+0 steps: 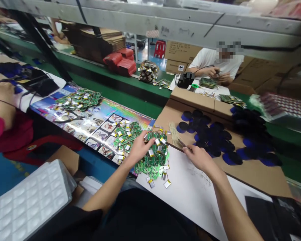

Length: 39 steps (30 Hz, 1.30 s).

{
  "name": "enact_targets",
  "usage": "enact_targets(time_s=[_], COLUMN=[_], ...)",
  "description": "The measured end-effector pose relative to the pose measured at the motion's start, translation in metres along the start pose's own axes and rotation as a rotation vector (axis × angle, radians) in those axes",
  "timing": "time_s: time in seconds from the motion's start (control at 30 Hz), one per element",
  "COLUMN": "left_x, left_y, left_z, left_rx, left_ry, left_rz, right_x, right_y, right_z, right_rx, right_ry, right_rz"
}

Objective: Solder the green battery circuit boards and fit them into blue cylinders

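My left hand reaches into a heap of small green circuit boards with silver battery cells on the bench in front of me; its fingers are curled over the pieces, and what they grip is hidden. My right hand rests on a white sheet, closed round a thin dark tool that points toward the heap. Several dark round discs lie on the brown cardboard just beyond my right hand.
A second heap of boards and a third lie on a glossy printed sheet to the left. A person in pink works at left, another in white across the green belt. A white foam tray sits near left.
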<state>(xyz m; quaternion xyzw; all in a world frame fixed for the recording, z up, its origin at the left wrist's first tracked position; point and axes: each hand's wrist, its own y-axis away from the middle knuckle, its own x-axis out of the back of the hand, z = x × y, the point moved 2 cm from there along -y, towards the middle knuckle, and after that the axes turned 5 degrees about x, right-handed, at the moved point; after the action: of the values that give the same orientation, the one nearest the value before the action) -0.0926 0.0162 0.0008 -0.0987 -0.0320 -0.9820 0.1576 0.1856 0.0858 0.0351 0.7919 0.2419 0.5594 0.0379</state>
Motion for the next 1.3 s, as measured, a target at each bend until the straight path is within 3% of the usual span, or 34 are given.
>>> enact_targets(time_s=[0.1, 0.2, 0.33, 0.43, 0.53, 0.73, 0.87, 1.0, 1.1, 1.17, 1.3], left_x=[-0.003, 0.005, 0.046, 0.086, 0.110, 0.120, 0.123, 0.133, 0.146, 0.154, 0.161], left_y=[-0.006, -0.019, -0.046, -0.071, -0.092, -0.125, -0.139, -0.132, -0.116, -0.106, -0.092], left_z=[0.005, 0.005, 0.001, -0.007, -0.019, -0.018, -0.008, -0.002, 0.003, 0.007, 0.017], left_rx=[-0.193, -0.289, -0.296, -0.230, -0.101, 0.042, 0.089, 0.023, 0.028, 0.037, -0.059], left_ry=[-0.343, -0.561, -0.617, -0.739, -0.911, -1.006, -0.960, -0.873, -0.595, -0.395, -0.248], left_rz=[-0.048, -0.060, 0.002, -0.048, -0.273, -0.413, -0.484, -0.413, -0.298, -0.193, 0.078], right_x=[-0.007, -0.027, -0.069, -0.090, -0.094, -0.093, -0.092, -0.092, -0.095, -0.095, -0.086], right_y=[0.006, 0.023, 0.046, 0.054, 0.051, 0.030, 0.023, 0.024, 0.026, 0.028, 0.030], right_z=[0.001, -0.001, -0.010, -0.011, -0.012, -0.025, -0.031, -0.030, -0.029, -0.031, -0.038], right_rx=[-0.004, 0.082, 0.171, 0.133, 0.115, 0.165, 0.199, 0.280, 0.280, 0.286, 0.320], right_ry=[-0.102, -0.373, -0.679, -0.788, -0.887, -1.130, -1.097, -0.897, -0.776, -0.752, -0.724], right_rz=[0.011, 0.086, 0.012, 0.031, 0.063, -0.076, -0.006, 0.127, 0.156, 0.136, 0.107])
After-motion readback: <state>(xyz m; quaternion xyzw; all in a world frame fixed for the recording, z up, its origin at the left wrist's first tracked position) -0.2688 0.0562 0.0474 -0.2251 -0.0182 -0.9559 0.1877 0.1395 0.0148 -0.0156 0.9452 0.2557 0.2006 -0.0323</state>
